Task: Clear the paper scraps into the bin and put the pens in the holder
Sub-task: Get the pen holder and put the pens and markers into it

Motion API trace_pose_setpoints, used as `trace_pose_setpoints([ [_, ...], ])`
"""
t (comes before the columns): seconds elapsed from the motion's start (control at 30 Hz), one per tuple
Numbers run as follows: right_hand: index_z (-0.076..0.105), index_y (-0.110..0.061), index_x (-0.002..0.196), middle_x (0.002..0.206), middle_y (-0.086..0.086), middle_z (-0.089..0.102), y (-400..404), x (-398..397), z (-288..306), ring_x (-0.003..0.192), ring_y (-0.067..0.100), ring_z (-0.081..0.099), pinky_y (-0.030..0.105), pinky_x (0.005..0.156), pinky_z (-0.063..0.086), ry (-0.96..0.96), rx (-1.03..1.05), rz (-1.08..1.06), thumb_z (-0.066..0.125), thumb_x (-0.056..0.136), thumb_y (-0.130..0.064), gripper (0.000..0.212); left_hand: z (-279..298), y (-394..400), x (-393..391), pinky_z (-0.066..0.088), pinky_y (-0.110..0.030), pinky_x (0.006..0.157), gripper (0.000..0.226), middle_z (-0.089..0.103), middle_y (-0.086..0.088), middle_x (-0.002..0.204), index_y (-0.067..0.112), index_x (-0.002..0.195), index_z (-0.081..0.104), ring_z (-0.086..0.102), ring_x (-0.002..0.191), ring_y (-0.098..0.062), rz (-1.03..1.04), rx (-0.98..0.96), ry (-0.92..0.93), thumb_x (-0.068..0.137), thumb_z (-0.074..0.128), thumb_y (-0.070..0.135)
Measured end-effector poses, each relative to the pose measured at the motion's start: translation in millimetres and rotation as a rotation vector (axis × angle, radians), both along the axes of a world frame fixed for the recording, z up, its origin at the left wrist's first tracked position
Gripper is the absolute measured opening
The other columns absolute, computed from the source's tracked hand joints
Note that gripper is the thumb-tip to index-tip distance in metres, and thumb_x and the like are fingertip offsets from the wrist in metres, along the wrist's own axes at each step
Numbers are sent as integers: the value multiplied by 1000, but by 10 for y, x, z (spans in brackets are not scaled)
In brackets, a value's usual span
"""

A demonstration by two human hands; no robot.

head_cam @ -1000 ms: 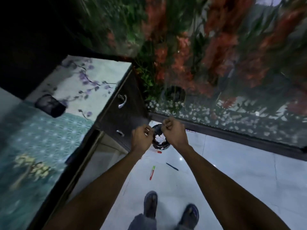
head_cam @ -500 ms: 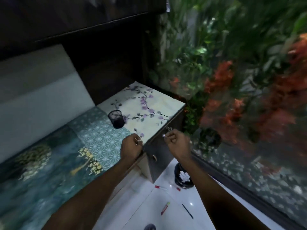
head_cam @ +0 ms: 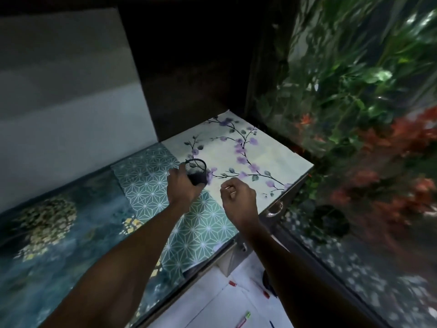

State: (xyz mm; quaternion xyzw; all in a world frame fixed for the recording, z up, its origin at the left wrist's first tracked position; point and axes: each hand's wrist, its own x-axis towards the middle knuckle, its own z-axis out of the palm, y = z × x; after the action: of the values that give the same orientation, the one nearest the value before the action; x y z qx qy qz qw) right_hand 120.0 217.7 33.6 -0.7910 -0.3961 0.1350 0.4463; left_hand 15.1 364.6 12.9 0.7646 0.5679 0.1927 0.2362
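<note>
Left hand [head_cam: 181, 185] is wrapped around the black mesh holder [head_cam: 196, 171]; holder is tilted, mouth facing up and toward the camera, at the seam where the teal star-pattern cover [head_cam: 151, 178] meets the floral cover [head_cam: 250, 159]. Whether it is lifted clear of the desk or resting on its edge cannot be told. No pens are made out inside the holder.

Right hand [head_cam: 238, 200] is loosely curled just right of the left, over the floral cover, near the desk edge. Thumb and forefinger are pinched together; a thin pale line is seen at the fingertips, too small to identify. Nothing else is seen in it.

Progress, judged from the frame:
- Pens not yet in the holder. A red-green pen [head_cam: 244, 322] and a blue pen tip [head_cam: 272, 325] are seen on the white floor [head_cam: 212, 301] at the bottom edge, well apart from the holder.
- Small red bits [head_cam: 233, 283] are also seen on the floor, likely pen caps or scraps; unclear which.
- A dark rim [head_cam: 266, 279] is partly visible behind the right forearm, possibly the bin. Contents hidden, so scrap clearing cannot be verified.
- No scraps are seen on the desk covers.

Likely step in hand: holder being picked up to be brought to the pens. Pen collection is judged wholly outstanding.
</note>
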Motion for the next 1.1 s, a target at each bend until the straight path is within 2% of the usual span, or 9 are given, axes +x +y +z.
trace_pose_setpoints([
  [0.2, 66, -22, 93, 80, -1, 75, 157, 148, -328, 74, 14, 72, 32, 75, 57, 16, -30, -22, 53, 86, -29, 17, -285, 286, 341, 47, -54, 102, 121, 40, -16, 145, 8, 147, 24, 45, 131, -40, 65, -77, -71, 55, 90, 53],
  [0.3, 65, -26, 94, 80, -2, 75, 167, 226, -381, 73, 11, 75, 36, 75, 60, 62, -31, -32, 53, 85, -35, 18, -359, 307, 387, 49, -55, 98, 99, 45, -16, 138, 7, 140, 37, 49, 127, -39, 120, -31, -101, 64, 86, 47],
  [0.43, 66, -26, 94, 78, -7, 71, 0, 317, -344, 71, 12, 72, 34, 75, 57, 54, -56, -81, 65, 89, -24, 5, -358, 85, 470, 52, -45, 94, 82, 49, -11, 126, 12, 126, 53, 54, 117, -34, 47, 31, -172, 57, 82, 46],
  [0.57, 66, -24, 94, 77, -4, 72, -467, 516, -338, 68, 14, 70, 37, 71, 58, 62, -52, -175, 67, 87, -25, 7, -184, -519, 761, 50, -37, 95, 79, 47, -6, 119, 14, 120, 55, 50, 117, -28, -121, 46, -280, 53, 83, 45],
  [0.7, 70, -20, 92, 85, 0, 76, -1002, 790, -343, 79, 15, 71, 25, 72, 51, 65, -75, -354, 58, 86, -36, 20, -105, -1165, 1128, 50, -39, 94, 74, 47, -4, 118, 20, 118, 54, 48, 120, -28, -303, 97, -349, 54, 81, 45],
  [0.8, 68, -23, 92, 88, -1, 75, -1531, 1001, -394, 85, 20, 72, 38, 76, 58, 112, -96, -476, 62, 85, -41, 20, -179, -1673, 1399, 46, -34, 95, 74, 47, -5, 119, 19, 120, 54, 48, 118, -27, -387, 118, -373, 57, 84, 43],
  [0.9, 69, -21, 89, 89, 5, 75, -2247, 1266, -585, 86, 28, 71, 44, 76, 58, 78, -103, -565, 64, 86, -38, 18, -378, -2269, 1704, 48, -39, 93, 79, 48, -6, 119, 19, 123, 53, 49, 115, -28, -450, 97, -312, 55, 84, 46],
  [0.97, 67, -25, 90, 90, 3, 75, -2654, 1423, -734, 87, 26, 71, 45, 77, 58, 99, -97, -633, 61, 85, -45, 21, -568, -2620, 1863, 50, -40, 92, 78, 48, -4, 118, 23, 121, 53, 52, 114, -27, -466, 63, -271, 54, 83, 50],
  [1.1, 65, -26, 94, 88, -5, 72, -3242, 1690, -1164, 83, 16, 69, 41, 76, 59, 132, -75, -738, 65, 88, -38, 13, -1083, -3219, 2198, 52, -35, 89, 77, 55, 0, 113, 25, 114, 57, 57, 108, -21, -524, 19, -215, 48, 78, 58],
])
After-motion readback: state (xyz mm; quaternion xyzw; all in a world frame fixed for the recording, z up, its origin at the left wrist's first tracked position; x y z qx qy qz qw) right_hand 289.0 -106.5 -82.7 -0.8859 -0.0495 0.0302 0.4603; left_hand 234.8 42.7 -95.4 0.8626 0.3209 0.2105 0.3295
